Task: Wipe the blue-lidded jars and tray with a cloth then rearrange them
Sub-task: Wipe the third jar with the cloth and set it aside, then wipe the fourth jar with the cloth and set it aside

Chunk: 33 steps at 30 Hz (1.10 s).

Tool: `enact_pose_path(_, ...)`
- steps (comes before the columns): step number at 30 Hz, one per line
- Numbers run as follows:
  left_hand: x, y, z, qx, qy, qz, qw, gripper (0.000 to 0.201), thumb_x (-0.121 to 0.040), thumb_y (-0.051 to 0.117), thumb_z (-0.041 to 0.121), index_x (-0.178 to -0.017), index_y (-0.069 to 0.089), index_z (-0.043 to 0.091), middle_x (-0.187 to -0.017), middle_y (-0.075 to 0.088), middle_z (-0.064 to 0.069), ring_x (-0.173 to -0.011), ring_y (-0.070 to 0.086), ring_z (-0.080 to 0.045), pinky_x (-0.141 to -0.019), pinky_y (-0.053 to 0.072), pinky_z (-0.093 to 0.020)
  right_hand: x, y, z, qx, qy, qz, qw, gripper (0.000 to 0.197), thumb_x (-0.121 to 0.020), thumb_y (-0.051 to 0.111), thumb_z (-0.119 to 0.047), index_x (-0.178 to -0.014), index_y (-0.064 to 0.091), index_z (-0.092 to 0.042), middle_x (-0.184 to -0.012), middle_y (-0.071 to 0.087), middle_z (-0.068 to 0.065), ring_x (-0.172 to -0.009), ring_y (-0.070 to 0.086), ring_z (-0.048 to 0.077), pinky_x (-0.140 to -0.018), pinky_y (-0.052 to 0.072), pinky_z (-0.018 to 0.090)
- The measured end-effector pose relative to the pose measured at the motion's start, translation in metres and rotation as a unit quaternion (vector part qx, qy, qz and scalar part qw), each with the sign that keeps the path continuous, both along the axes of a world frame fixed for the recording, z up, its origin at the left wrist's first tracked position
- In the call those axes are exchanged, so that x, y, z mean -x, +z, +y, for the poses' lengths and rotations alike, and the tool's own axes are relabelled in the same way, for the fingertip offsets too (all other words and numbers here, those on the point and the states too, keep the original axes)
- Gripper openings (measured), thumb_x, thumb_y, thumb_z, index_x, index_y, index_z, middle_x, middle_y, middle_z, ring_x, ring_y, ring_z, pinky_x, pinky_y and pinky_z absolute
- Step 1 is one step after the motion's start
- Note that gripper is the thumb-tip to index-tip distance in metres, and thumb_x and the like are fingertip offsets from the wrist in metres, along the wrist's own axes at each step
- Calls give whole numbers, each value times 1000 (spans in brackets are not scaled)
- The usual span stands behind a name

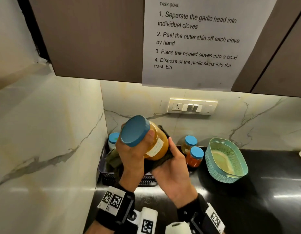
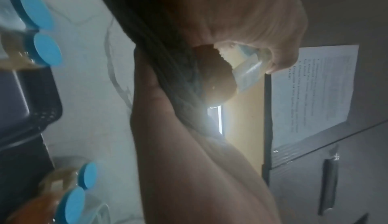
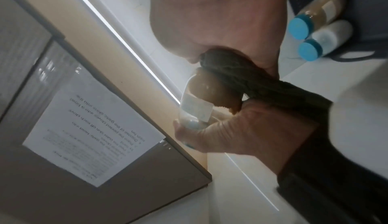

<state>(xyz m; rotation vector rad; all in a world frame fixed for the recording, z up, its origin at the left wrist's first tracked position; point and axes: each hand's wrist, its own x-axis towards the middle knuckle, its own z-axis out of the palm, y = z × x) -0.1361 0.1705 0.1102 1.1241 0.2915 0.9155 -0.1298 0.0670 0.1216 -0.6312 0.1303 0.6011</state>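
I hold a large jar (image 1: 157, 142) of amber paste with a blue lid (image 1: 134, 130) tilted above the dark tray (image 1: 102, 168), lid toward me. My left hand (image 1: 132, 154) grips it just below the lid. My right hand (image 1: 173, 162) cups a dark cloth (image 1: 161, 164) against the jar's base. The right wrist view shows the cloth (image 3: 231, 71) wrapped over the jar (image 3: 199, 104) bottom. The left wrist view shows the jar (image 2: 218, 78) and cloth (image 2: 168, 61) too. Inside the tray stands a white-filled, blue-lidded jar (image 1: 113, 141).
Two small blue-lidded jars, one yellowish (image 1: 190, 143) and one red (image 1: 195, 157), stand on the black counter right of the tray. A teal basket (image 1: 227, 159) sits further right. Marble walls close the corner at left and behind. A cabinet with a paper sheet (image 1: 197, 41) hangs overhead.
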Motion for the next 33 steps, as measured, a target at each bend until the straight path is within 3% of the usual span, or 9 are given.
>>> enact_pose_path(3, -4, -8, 10, -92, 21, 4, 996, 74, -56, 88, 50, -119, 62, 20, -112, 69, 3, -104, 68, -8, -89, 57, -26, 4, -16, -1, 6, 50, 30, 998, 54, -107, 45, -48, -133, 71, -8, -137, 68, 21, -127, 65, 37, -122, 37, 55)
enact_pose_path(7, -10, -16, 22, -149, 44, 19, 988, 79, -59, 88, 50, -125, 58, 19, -116, 66, 2, -109, 65, -10, -96, 56, -27, 4, -28, -11, 50, 39, 23, 998, 52, -107, 44, -47, -137, 68, -11, -134, 70, 21, -130, 64, 40, -116, 42, 60)
enact_pose_path(11, -8, -31, 10, -180, 19, 16, 983, 68, -63, 89, 45, -121, 55, 34, -114, 65, 19, -110, 63, 1, -95, 51, -15, -4, -35, -30, 102, -14, -17, 994, 46, -108, 43, -45, -131, 71, -17, -127, 75, 15, -122, 70, 31, -106, 50, 50)
enact_pose_path(13, -6, -45, -4, -187, -16, 32, 982, 65, -66, 89, 45, -122, 57, 35, -115, 66, 20, -113, 65, -6, -98, 54, -23, -12, -40, -40, 123, -32, -33, 991, 42, -109, 43, -43, -128, 73, -20, -124, 77, 12, -117, 73, 28, -101, 52, 46)
enact_pose_path(16, -7, -66, -24, -201, -61, 60, 976, 68, -68, 89, 45, -124, 62, 19, -118, 70, -1, -114, 68, -21, -99, 57, -36, -30, -56, -55, 129, -30, -1, 991, 42, -110, 44, -40, -129, 72, -16, -125, 76, 14, -115, 74, 30, -101, 53, 46)
enact_pose_path(23, -44, -102, -69, -201, -150, 96, 963, 67, -68, 93, 34, -124, 62, 15, -117, 68, -6, -112, 68, -28, -98, 57, -36, -49, -106, -103, 66, 29, 168, 983, 52, -107, 47, -41, -132, 71, -2, -136, 68, 25, -132, 60, 41, -122, 36, 53)
enact_pose_path(27, -74, -134, -98, -237, -179, 125, 947, 68, -67, 94, 35, -122, 59, 20, -118, 62, -1, -112, 67, -22, -97, 59, -38, -69, -128, -144, 113, -4, 194, 974, 47, -105, 48, -37, -114, 79, -2, -116, 76, 25, -92, 78, 39, -98, 52, 53)
enact_pose_path(30, -98, -158, -126, -268, -200, 151, 930, 72, -64, 97, 44, -120, 57, 25, -118, 55, 3, -111, 64, -16, -95, 58, -37, -84, -141, -180, 162, -70, 203, 963, 47, -109, 43, -36, -126, 71, -2, -115, 76, 26, -88, 79, 38, -94, 54, 53)
enact_pose_path(33, -120, -182, -153, -334, -213, 181, 900, 70, -60, 97, 53, -115, 61, 28, -115, 47, 7, -109, 61, -11, -94, 56, -32, -100, -148, -212, 199, -101, 208, 952, 43, -109, 44, -33, -114, 73, -3, -94, 80, 23, -73, 79, 35, -75, 62, 45)
